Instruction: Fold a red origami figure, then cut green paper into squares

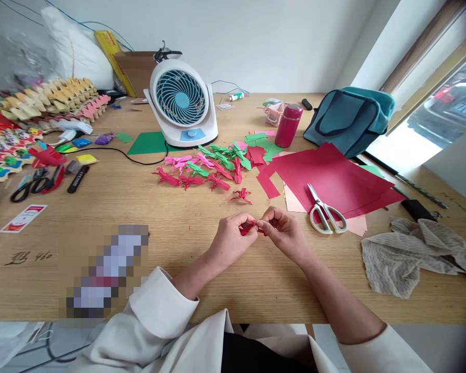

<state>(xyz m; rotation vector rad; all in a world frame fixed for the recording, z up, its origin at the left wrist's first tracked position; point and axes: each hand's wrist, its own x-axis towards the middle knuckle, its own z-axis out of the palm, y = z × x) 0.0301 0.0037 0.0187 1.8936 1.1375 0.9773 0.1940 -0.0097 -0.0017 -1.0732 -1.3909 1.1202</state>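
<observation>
A small folded red paper piece (248,229) is held between my two hands above the wooden table (178,207). My left hand (235,235) pinches its left part, and my right hand (281,232) pinches its right end; the fingers of both hands hide much of it. Just beyond them lies a folded red paper figure (241,195). Farther back are several folded figures, red (218,182), pink (178,161) and green (219,155). White-handled scissors (325,215) lie right of my right hand, partly on large red sheets (334,181).
A white fan (182,101) stands at the back. A red bottle (288,126) and a teal bag (347,122) are back right. Grey cloth (404,256) lies right; black scissors (31,185) and a marker (78,179) lie left. A pixelated patch (106,269) covers something front left.
</observation>
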